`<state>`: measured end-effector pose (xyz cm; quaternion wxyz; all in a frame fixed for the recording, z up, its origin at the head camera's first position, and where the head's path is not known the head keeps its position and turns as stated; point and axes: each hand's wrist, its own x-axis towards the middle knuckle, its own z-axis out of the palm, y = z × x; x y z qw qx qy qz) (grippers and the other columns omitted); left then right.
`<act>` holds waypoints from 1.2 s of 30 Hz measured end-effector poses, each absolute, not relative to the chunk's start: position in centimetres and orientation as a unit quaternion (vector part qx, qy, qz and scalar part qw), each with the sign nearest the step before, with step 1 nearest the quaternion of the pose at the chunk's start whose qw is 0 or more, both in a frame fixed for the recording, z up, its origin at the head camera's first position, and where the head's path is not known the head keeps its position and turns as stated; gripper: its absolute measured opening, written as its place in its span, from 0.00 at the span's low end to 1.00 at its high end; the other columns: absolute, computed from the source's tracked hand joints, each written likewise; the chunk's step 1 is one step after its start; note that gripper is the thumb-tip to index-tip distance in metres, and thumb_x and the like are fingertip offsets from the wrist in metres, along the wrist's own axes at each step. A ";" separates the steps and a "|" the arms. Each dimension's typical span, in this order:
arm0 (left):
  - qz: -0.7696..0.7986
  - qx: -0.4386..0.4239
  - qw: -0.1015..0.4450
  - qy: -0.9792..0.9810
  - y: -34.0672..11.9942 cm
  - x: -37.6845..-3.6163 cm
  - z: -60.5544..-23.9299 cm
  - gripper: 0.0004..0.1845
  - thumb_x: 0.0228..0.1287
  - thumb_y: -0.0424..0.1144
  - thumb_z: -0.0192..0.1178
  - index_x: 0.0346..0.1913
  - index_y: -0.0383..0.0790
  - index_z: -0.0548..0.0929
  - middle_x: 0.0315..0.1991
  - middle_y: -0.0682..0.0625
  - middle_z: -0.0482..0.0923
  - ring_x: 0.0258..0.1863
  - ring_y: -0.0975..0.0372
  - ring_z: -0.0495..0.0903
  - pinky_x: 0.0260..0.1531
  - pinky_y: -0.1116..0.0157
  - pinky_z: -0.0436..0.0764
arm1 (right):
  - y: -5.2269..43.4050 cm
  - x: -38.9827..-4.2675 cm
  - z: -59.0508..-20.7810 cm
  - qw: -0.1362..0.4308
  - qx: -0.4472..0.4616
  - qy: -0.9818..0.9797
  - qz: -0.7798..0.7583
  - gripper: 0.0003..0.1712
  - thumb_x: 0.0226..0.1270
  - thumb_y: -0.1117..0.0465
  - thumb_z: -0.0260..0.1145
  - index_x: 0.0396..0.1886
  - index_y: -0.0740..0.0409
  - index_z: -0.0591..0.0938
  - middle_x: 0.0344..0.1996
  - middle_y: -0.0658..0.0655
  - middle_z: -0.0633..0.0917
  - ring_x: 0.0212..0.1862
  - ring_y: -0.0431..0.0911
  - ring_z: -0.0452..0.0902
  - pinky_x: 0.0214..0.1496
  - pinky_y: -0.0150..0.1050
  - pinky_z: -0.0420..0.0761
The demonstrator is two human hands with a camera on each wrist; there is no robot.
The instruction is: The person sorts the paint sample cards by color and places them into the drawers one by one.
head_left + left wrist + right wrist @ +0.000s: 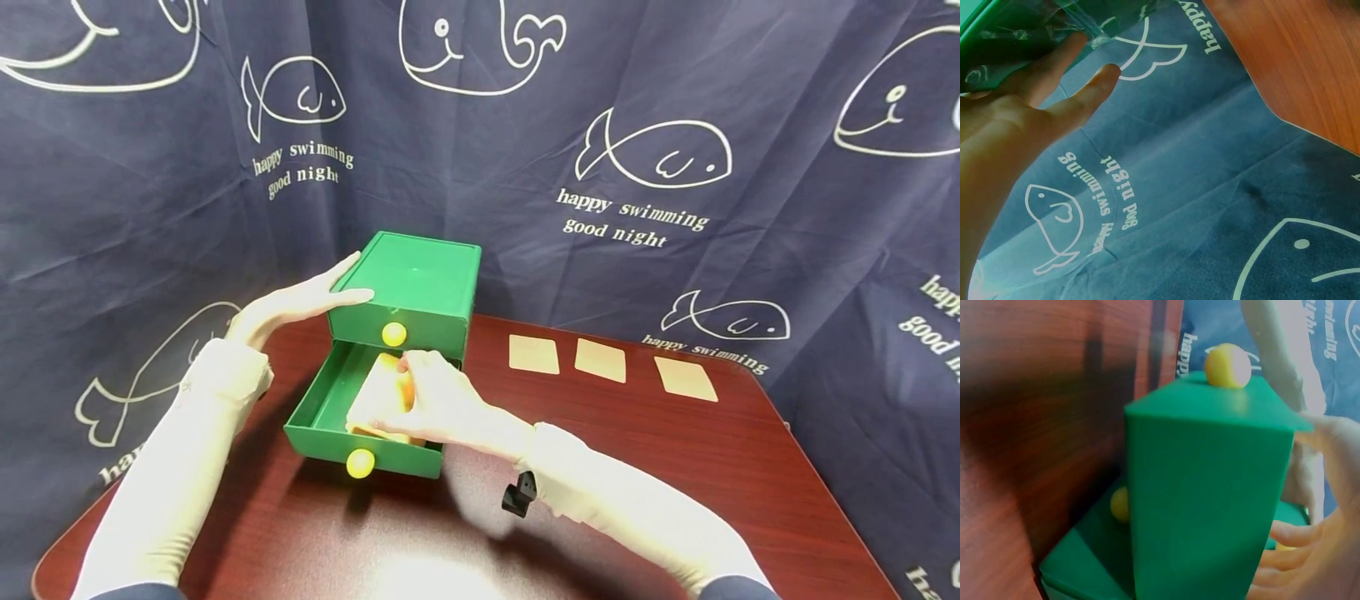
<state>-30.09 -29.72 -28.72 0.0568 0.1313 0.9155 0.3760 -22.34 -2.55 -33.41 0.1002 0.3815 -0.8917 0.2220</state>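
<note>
One dark blue curtain (487, 167) hangs behind everything, folded in places and printed with white whales, fish and the words "happy swimming good night". Before it spreads a reddish-brown table (570, 425), glossy, with a bright glare near its front. On it stands a green cabinet (416, 275); its upper drawer (435, 333) is closed, while its lower drawer (405, 458) is pulled out. The two hands are apart. The left hand (303, 300) lies against the cabinet's top left edge, fingers extended along the side and thumb over the top. The right hand (453, 400) reaches into the lower drawer and grips a pale yellow block (375, 396) with an orange side, thumb at the near end and fingers at the far end. The block sits tilted inside that drawer. Right of the cabinet, three flat cream squares (600, 360) lie in a row, well apart from both hands. Smallest are two round yellow knobs (360, 463), one on each drawer front.
</note>
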 end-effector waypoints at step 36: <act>0.389 0.129 0.067 0.910 -29.8 -30.2 -28.8 0.48 0.65 0.64 0.54 0.77 0.61 0.35 0.78 0.63 0.31 0.78 0.61 0.33 0.76 0.46 0.40 | -6.2 -12.5 -39.8 -0.288 0.100 -0.588 0.749 0.25 0.70 0.46 0.55 0.45 0.67 0.76 0.36 0.83 0.81 0.16 0.38 0.76 0.19 0.30 0.79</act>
